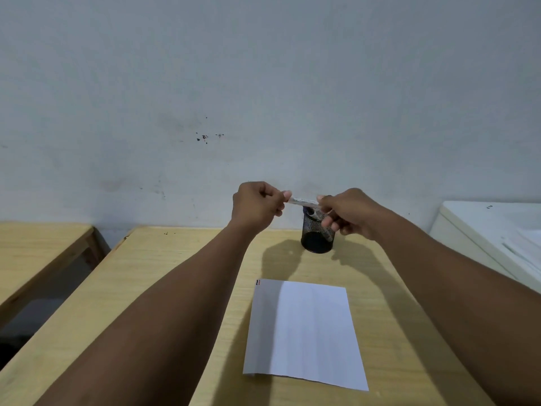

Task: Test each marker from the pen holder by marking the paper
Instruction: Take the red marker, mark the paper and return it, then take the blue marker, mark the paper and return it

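Slim white marker [303, 201] held level in the air, long axis left to right, just above black wire-mesh pen holder [317, 234]. Left hand [256, 206] pinches one end, right hand [347, 213] grips the other. Holder contains another marker, leaning. White paper sheet [307, 332] flat on pale wood-grain worktop [175, 288], small coloured marks at its far-left corner.

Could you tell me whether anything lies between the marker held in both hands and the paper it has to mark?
Nothing visible does. The marker is held level between the left hand and right hand, above the mesh pen holder. The paper lies nearer on the table, bare except for small marks at its far left corner.
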`<state>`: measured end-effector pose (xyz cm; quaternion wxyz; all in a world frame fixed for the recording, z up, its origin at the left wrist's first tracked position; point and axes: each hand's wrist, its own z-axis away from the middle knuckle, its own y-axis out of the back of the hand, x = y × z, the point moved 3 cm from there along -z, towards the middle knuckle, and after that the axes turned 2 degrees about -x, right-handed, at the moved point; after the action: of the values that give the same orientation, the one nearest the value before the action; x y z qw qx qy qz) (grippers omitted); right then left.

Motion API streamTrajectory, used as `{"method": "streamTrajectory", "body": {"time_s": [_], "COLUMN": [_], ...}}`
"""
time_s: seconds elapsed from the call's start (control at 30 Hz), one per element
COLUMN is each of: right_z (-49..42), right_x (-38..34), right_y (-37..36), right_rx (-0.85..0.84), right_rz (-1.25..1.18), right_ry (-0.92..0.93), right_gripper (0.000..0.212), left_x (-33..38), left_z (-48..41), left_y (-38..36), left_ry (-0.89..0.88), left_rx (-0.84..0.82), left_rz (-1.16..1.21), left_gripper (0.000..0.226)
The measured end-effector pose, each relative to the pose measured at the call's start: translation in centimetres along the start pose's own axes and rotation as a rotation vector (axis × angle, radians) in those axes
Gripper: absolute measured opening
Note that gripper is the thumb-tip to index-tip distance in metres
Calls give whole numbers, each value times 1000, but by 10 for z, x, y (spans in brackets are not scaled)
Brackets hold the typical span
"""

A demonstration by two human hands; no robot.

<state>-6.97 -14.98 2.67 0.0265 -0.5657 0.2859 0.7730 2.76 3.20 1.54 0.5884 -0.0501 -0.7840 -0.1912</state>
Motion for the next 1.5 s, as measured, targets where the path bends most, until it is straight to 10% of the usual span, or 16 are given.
{"method": "streamTrajectory", "body": {"time_s": [0.77, 1.0, 1.5], "right_z": [-49, -51, -5], "right_x": [28, 29, -19], "right_y": [27, 24, -8], "right_rx": [37, 32, -91], "right_rz": [181, 175, 34], "right_ry": [85, 101, 103], "right_gripper": [16, 14, 35], "left_x": [-10, -16, 50], "left_z": [-53, -63, -31], "left_y": [-60, -61, 16], "left_ry": [-137, -184, -115], "left_rx": [-315, -270, 57], "left_rz": [-632, -592, -239], "left_gripper": [48, 7, 14]}}
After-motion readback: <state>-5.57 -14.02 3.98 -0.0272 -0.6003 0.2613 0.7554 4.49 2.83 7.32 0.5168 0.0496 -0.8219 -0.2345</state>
